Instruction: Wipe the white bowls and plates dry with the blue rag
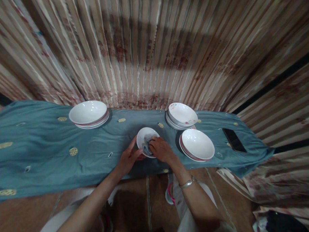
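A small white bowl [141, 134] is held near the front edge of the table, in front of me. My left hand [129, 157] grips its left side, thumb at the rim and fingers reaching under it. Inside the bowl, my right hand [161, 148] presses a bunched greyish-blue cloth [146, 144] against the inner surface. The fingers of that hand are bent around the cloth and partly hide it. A bracelet circles my right wrist.
Stacked white bowls [88, 112] stand at the left. At the right are a stack of flower-patterned plates [182, 114] and more stacked bowls [197, 144]. A black phone [234, 139] lies farther right on the teal tablecloth [92, 154]. Curtains [146, 51] hang behind.
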The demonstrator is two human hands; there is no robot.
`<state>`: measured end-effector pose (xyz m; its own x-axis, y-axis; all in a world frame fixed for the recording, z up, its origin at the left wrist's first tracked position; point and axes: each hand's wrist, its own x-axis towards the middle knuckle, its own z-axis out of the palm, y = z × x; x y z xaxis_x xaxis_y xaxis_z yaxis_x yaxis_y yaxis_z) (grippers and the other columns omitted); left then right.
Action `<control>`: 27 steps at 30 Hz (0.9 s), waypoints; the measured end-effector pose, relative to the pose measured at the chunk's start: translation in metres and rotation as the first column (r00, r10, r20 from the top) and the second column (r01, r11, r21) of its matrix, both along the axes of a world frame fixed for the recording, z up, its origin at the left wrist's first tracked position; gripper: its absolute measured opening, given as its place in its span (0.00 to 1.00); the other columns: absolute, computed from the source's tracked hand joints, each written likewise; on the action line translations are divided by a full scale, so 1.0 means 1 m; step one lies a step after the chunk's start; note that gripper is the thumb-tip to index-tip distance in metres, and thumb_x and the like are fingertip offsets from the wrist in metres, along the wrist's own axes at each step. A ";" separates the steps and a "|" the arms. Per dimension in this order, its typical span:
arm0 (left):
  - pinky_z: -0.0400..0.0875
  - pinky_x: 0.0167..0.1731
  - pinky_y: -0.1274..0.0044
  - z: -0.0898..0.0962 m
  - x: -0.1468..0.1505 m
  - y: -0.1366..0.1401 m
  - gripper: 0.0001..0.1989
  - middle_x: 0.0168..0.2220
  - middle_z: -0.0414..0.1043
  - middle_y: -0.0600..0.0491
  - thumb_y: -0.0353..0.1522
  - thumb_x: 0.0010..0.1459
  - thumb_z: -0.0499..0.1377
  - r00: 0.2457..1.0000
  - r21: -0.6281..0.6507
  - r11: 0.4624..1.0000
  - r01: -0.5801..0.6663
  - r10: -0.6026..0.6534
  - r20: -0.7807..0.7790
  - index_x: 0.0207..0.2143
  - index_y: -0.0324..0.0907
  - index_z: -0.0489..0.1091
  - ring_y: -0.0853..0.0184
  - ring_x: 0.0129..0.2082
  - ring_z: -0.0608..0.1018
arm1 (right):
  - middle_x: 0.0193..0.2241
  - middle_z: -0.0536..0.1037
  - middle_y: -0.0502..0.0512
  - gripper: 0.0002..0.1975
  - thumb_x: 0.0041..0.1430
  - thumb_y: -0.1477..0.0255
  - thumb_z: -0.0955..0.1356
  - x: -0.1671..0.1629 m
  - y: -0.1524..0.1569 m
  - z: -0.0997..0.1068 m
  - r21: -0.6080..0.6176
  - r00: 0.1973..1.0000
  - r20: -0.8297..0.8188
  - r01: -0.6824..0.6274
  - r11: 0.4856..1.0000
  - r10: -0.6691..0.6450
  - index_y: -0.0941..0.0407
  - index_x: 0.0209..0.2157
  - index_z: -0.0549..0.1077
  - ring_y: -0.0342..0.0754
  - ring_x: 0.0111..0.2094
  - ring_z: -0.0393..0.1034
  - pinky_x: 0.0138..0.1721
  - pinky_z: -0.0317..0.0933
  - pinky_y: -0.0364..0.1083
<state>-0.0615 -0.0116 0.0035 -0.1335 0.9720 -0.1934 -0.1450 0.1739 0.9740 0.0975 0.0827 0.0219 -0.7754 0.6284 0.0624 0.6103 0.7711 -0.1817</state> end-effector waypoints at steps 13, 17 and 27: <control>0.75 0.39 0.65 0.000 -0.001 0.002 0.44 0.32 0.79 0.51 0.42 0.53 0.62 1.000 0.012 1.000 0.027 -0.027 -0.016 0.67 0.43 0.46 0.57 0.34 0.81 | 0.19 0.70 0.46 0.17 0.61 0.62 0.63 0.002 0.009 -0.008 -0.678 0.854 -0.502 -0.291 0.675 -0.135 0.58 0.26 0.74 0.40 0.22 0.62 0.24 0.54 0.39; 0.75 0.40 0.65 -0.002 -0.002 0.003 0.44 0.30 0.79 0.52 0.42 0.52 0.62 0.999 0.015 0.999 0.043 -0.042 -0.032 0.67 0.42 0.47 0.58 0.33 0.81 | 0.27 0.77 0.49 0.18 0.56 0.57 0.67 -0.006 0.001 -0.009 -0.741 0.715 -0.610 -0.361 0.567 -0.341 0.58 0.34 0.77 0.42 0.27 0.69 0.31 0.63 0.41; 0.73 0.37 0.68 0.001 0.002 0.002 0.44 0.25 0.76 0.55 0.42 0.51 0.62 0.988 0.027 0.999 0.043 -0.039 -0.152 0.67 0.41 0.49 0.60 0.29 0.79 | 0.41 0.78 0.55 0.07 0.53 0.70 0.68 -0.023 0.001 -0.004 -0.499 0.516 -0.773 -0.134 0.856 -0.369 0.55 0.34 0.78 0.47 0.44 0.73 0.48 0.66 0.45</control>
<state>-0.0595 -0.0095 0.0045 -0.1188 0.9824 -0.1441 0.0114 0.1464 0.9892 0.0740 0.0833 0.0175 -0.4314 0.8471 0.3104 0.0577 0.3693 -0.9275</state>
